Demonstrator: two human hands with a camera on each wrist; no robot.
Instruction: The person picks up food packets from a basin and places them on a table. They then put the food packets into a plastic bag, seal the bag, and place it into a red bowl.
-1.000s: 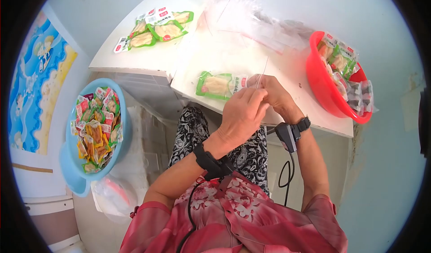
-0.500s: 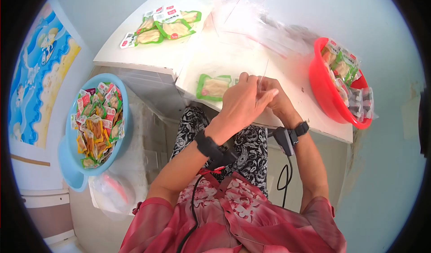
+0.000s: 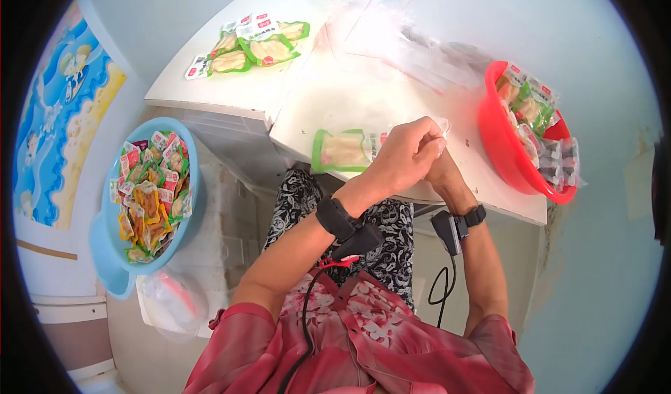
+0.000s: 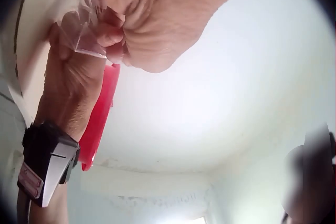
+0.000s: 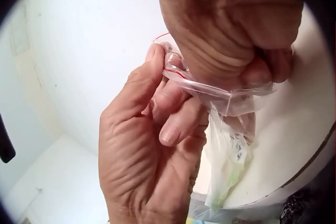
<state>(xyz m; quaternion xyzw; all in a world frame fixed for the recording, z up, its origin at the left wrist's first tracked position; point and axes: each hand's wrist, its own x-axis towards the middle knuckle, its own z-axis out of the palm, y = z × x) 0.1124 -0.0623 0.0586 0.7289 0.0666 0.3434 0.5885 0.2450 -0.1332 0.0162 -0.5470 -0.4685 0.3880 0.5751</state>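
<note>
A clear plastic bag with a red line [image 5: 231, 98] is between the two hands; a green-edged food packet [image 3: 344, 149] shows through it, flat near the table's front edge. The left hand [image 3: 405, 153] pinches the bag's upper end with thumb and curled fingers, also seen in the left wrist view [image 4: 157, 19] and, lower, in the right wrist view [image 5: 152, 140]. Beside it the right hand [image 3: 447, 174], partly hidden in the head view, grips the bag [image 4: 89, 43] too; its fingers curl in at the top of the right wrist view [image 5: 231, 29].
Similar packets [image 3: 269, 50] lie piled at the table's back left. Loose clear bags [image 3: 377, 27] are heaped at the back. A red basin [image 3: 500, 142] of packets stands at right; a blue basin [image 3: 192, 205] full of small packs sits below the table at left.
The left hand has moved right and away from the body, its fingers drawing together at the bag's top. The bag edge that stood upright is now bunched there, and the packet has shifted slightly right.
</note>
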